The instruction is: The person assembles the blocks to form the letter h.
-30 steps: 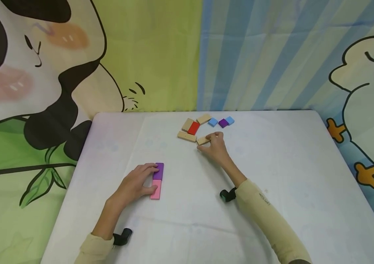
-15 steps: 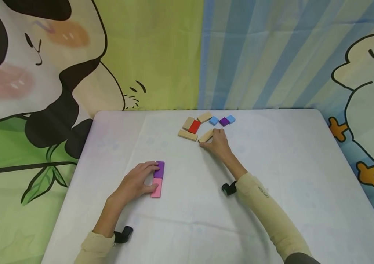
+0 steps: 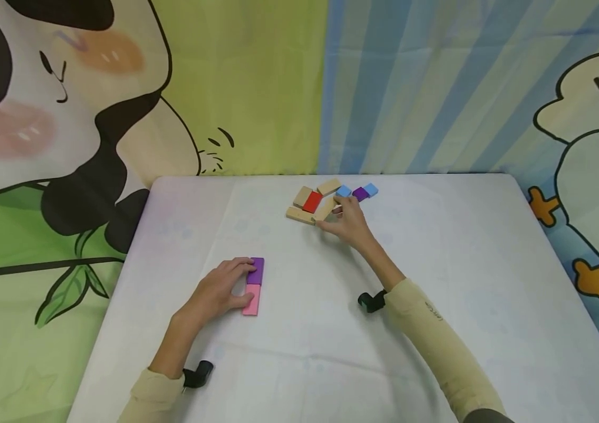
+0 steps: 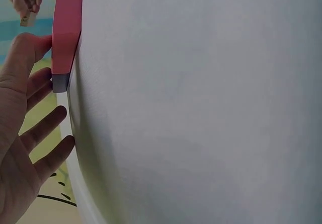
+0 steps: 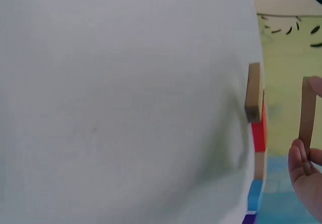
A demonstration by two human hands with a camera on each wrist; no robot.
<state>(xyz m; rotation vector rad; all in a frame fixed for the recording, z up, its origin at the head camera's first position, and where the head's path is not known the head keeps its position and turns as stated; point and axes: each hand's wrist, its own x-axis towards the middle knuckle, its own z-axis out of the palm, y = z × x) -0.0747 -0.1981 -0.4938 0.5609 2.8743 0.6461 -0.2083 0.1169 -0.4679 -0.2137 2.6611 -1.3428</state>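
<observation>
right hand (image 3: 351, 226) pinching a wooden block (image 3: 324, 210) between thumb and fingers, block raised off the tabletop (image 3: 489, 247), right beside a red block (image 3: 312, 202) and 3 other wooden blocks (image 3: 299, 215)! closer in, left hand (image 3: 218, 292) gripping 2 end to end: fingers curled onto a purple block (image 3: 257, 275), thumb against a pink block (image 3: 257, 294).

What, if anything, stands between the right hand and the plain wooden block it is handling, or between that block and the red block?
Nothing visible in either gap. The right hand pinches the plain wooden block directly, and the head view shows no object between it and the red block.
</observation>
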